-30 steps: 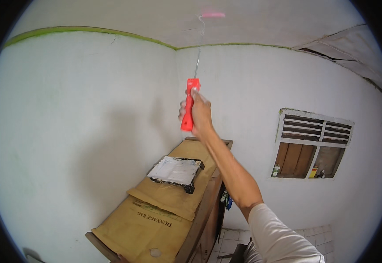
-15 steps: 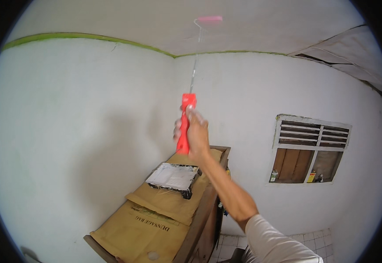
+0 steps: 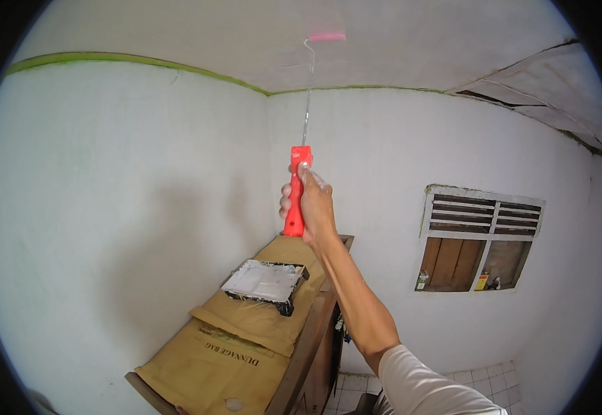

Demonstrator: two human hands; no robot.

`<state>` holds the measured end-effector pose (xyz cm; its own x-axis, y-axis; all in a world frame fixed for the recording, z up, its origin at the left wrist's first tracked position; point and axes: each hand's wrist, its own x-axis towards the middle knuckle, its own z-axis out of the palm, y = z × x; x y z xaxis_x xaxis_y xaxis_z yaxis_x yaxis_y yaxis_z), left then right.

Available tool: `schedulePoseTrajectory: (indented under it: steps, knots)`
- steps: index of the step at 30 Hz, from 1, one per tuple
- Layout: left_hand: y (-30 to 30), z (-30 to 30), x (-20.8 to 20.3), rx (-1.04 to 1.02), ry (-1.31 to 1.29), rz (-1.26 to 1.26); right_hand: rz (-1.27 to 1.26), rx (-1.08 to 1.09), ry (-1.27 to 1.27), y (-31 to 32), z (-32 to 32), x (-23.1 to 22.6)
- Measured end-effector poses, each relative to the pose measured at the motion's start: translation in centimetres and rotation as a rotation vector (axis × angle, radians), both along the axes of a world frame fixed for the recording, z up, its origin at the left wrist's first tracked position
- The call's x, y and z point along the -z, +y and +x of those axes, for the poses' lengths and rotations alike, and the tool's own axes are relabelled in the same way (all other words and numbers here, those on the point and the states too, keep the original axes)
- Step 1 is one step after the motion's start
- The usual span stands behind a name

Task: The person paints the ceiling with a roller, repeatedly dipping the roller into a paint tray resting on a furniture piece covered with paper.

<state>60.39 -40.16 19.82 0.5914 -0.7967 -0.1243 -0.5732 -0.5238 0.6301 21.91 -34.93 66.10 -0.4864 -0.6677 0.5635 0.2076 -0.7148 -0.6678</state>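
Note:
My right hand (image 3: 317, 202) is wrapped round the red handle of a paint roller (image 3: 297, 197), arm stretched up and forward. The roller's thin metal rod rises to a small pink sleeve, which lies against the white ceiling (image 3: 211, 41). Below the hand, a black paint tray (image 3: 286, 306) coated in white paint rests on brown paper bags (image 3: 245, 328) spread over a wooden cabinet top. White paint marks show on my thumb and fingers. My left hand is not in view.
A green strip (image 3: 142, 63) runs where the left wall meets the ceiling. Ceiling panels (image 3: 557, 90) at the far right sag with dark gaps. A louvred window (image 3: 480, 238) on the facing wall has small containers on its sill. White floor tiles (image 3: 491, 380) show lower right.
The roller's pink sleeve has shifted slightly down and left across the ceiling. My right hand keeps its grip, and the whole view has moved a little.

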Motion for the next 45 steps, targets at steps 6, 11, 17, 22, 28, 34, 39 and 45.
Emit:
schedulePoseTrajectory:
  steps: [6,11,17,22,28,34,39,45]
  knots:
    - [0.1,0.1,0.1,0.023,0.000,0.028,0.008,0.041,0.027,3.0,1.5,1.4]
    - [-0.2,0.3,0.8,0.023,-0.025,0.010,0.029,-0.066,0.034,9.3,7.7,5.2]
    - [-0.7,1.0,2.1,0.027,0.049,0.003,0.062,-0.158,0.065,12.0,9.4,5.8]
    - [-0.6,0.9,1.9,0.029,-0.003,-0.023,0.064,-0.033,0.058,7.4,5.8,3.7]
    - [0.7,0.4,-0.3,-0.016,0.080,-0.016,0.037,0.075,0.017,2.2,-0.8,1.2]
    - [1.2,0.4,-0.8,-0.025,0.153,-0.036,0.055,0.112,-0.032,1.9,-1.3,0.5]
    - [0.9,0.4,0.2,0.000,0.095,-0.137,0.004,0.061,0.023,6.0,5.5,2.6]
    - [1.2,0.2,-0.2,-0.062,0.069,-0.107,-0.007,-0.059,0.106,12.2,14.6,6.7]
